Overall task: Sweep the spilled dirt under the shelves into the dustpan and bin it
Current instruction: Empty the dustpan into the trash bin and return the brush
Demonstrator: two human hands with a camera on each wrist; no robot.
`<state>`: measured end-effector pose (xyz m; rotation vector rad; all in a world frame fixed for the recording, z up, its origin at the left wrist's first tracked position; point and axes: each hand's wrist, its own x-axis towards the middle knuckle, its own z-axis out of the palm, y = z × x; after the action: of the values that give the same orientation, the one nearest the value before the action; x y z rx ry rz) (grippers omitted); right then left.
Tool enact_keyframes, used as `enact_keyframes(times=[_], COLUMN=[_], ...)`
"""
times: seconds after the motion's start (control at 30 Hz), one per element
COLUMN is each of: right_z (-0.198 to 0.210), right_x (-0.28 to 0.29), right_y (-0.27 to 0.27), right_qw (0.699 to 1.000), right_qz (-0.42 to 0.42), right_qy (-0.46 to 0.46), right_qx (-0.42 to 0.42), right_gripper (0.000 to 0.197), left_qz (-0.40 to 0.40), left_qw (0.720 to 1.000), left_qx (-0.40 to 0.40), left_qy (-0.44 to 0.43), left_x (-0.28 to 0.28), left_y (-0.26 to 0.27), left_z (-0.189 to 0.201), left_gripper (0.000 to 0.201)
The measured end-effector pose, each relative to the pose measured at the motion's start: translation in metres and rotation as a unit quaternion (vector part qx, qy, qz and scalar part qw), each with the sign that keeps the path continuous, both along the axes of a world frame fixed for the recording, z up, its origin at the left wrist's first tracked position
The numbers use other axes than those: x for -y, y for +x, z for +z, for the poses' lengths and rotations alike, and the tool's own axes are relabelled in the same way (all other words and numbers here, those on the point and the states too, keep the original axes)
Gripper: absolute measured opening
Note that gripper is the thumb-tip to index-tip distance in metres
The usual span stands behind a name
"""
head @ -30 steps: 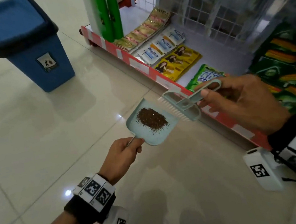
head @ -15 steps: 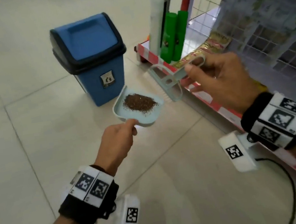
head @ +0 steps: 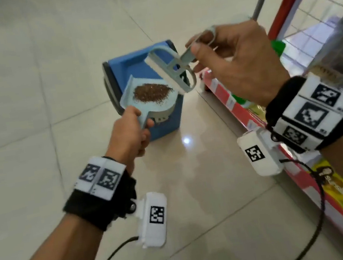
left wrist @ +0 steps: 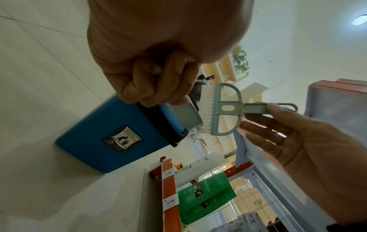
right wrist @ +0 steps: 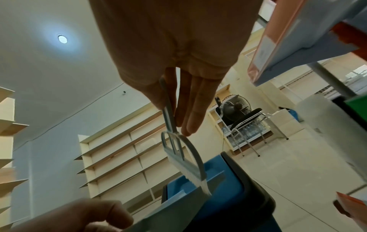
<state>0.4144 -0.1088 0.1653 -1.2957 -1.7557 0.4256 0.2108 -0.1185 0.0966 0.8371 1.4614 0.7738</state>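
My left hand grips the handle of a pale blue dustpan that carries a heap of brown dirt. The pan hangs level above the blue swing-lid bin. My right hand pinches the handle of a small pale blue brush, whose white bristles touch the pan's right edge. In the left wrist view the brush sits beside the dustpan, over the bin. In the right wrist view the brush hangs from my fingers over the bin.
A red-edged low shelf with packets runs along the right side, close to the bin. Pale floor tiles spread to the left and behind. A fan and a chair stand far off.
Both hands have carried the loaded dustpan and brush away from the shelf toward the bin, and they now hang over it. The dirt stays heaped in the pan.
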Motion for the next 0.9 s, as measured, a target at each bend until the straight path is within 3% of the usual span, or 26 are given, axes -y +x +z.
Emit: enact_keyframes(times=[0.03,0.23,0.43,0.57,0.73,0.8,0.9], right_z=[0.02,0.034,0.028,0.033,0.037,0.035,0.025], right_x=[-0.016,-0.052,-0.091,-0.11,-0.123,-0.126,-0.124], right_y=[-0.004,-0.008,-0.02,-0.021,-0.025,-0.025,-0.025], right_qw=[1.0,0.998,0.992,0.986,0.966,0.965,0.965], right_qz=[0.023,0.019,0.055,0.066,0.11,0.109,0.107], right_qy=[-0.004,-0.03,-0.046,-0.063,-0.111,-0.118,-0.11], right_qx=[-0.007,0.045,0.107,0.138,0.206,0.206,0.212], right_gripper=[0.022,0.021,0.022,0.021,0.022,0.023,0.023], left_qz=[0.02,0.024,0.018,0.007,-0.059,-0.108,-0.166], left_qw=[1.0,0.996,0.992,0.993,0.988,0.969,0.917], left_qx=[-0.005,-0.014,0.063,0.045,-0.123,-0.217,-0.361], left_qy=[-0.003,-0.079,-0.104,-0.108,-0.075,-0.045,0.032], left_x=[-0.011,-0.035,-0.062,-0.074,-0.089,-0.095,-0.102], left_y=[0.0,0.023,0.015,0.002,-0.011,-0.016,-0.018], left_z=[0.024,0.062,0.059,0.055,0.051,0.051,0.053], left_gripper=[0.039,0.041,0.038,0.028,0.033,0.037,0.036])
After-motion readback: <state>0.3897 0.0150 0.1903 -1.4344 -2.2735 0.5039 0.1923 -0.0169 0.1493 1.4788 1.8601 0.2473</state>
